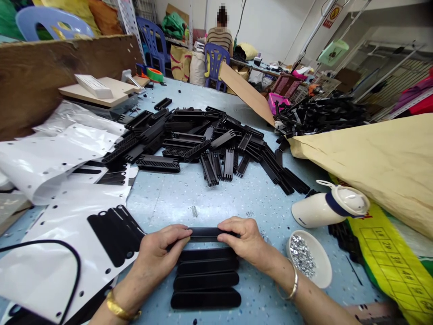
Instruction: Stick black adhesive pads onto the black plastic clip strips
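Note:
Between them, my left hand point(162, 250) and my right hand point(241, 237) grip a long black plastic bar point(204, 233) by its two ends, thumbs in front and fingers behind. It lies level, just above the table surface. Directly below it, several flat black strips with rounded ends point(205, 280) lie side by side in a stack of rows. To the left of my left hand is a white backing sheet point(77, 234) carrying black rounded stickers point(111, 232). A bracelet circles each wrist.
A heap of black slotted plastic parts point(203, 135) spreads across the blue table point(162, 198). At the right stand a white bowl point(323, 266) of small metal pieces and a cream bottle point(318, 210) on its side. A person point(219, 38) sits at the back.

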A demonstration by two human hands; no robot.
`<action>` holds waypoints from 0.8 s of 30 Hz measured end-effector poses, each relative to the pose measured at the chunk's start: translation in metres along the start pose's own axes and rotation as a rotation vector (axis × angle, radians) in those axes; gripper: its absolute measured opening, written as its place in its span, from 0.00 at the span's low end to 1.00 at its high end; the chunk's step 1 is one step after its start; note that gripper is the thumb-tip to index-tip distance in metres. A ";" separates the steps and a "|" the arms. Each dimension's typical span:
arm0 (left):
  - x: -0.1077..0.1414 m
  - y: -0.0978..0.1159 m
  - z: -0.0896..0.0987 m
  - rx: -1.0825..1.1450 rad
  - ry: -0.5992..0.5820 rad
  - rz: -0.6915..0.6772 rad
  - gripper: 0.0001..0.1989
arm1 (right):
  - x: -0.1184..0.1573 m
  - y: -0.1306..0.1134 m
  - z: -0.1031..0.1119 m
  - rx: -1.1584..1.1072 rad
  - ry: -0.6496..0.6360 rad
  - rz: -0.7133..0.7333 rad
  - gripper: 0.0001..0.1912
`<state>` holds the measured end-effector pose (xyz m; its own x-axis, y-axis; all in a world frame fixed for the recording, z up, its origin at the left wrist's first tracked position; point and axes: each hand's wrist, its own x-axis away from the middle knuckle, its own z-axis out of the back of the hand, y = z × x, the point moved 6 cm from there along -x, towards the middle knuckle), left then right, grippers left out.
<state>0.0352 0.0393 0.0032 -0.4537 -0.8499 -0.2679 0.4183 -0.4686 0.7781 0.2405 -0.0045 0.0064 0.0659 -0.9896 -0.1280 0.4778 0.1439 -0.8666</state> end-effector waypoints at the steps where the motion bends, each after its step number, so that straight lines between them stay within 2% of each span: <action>1: 0.000 0.000 0.000 -0.003 0.003 0.001 0.10 | 0.000 0.002 0.000 -0.014 -0.002 -0.017 0.09; 7: -0.002 0.001 0.000 -0.012 0.001 0.003 0.09 | -0.001 0.014 0.001 -0.104 0.010 -0.101 0.09; 13: -0.002 0.000 -0.001 -0.002 0.000 0.009 0.09 | 0.000 0.010 -0.001 -0.042 -0.002 -0.015 0.10; 16: -0.001 -0.002 -0.001 -0.002 -0.005 0.020 0.09 | 0.000 0.010 0.003 -0.029 -0.022 -0.025 0.10; 19: -0.002 -0.002 -0.001 0.003 -0.022 0.028 0.09 | -0.001 0.017 0.018 -0.049 -0.014 -0.115 0.12; 24: -0.005 0.000 0.000 -0.012 -0.031 0.028 0.09 | 0.005 0.035 0.058 -0.040 0.225 -0.248 0.07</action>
<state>0.0375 0.0433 0.0039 -0.4660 -0.8548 -0.2282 0.4406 -0.4479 0.7780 0.3083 -0.0044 0.0035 -0.2450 -0.9695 -0.0103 0.4202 -0.0966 -0.9023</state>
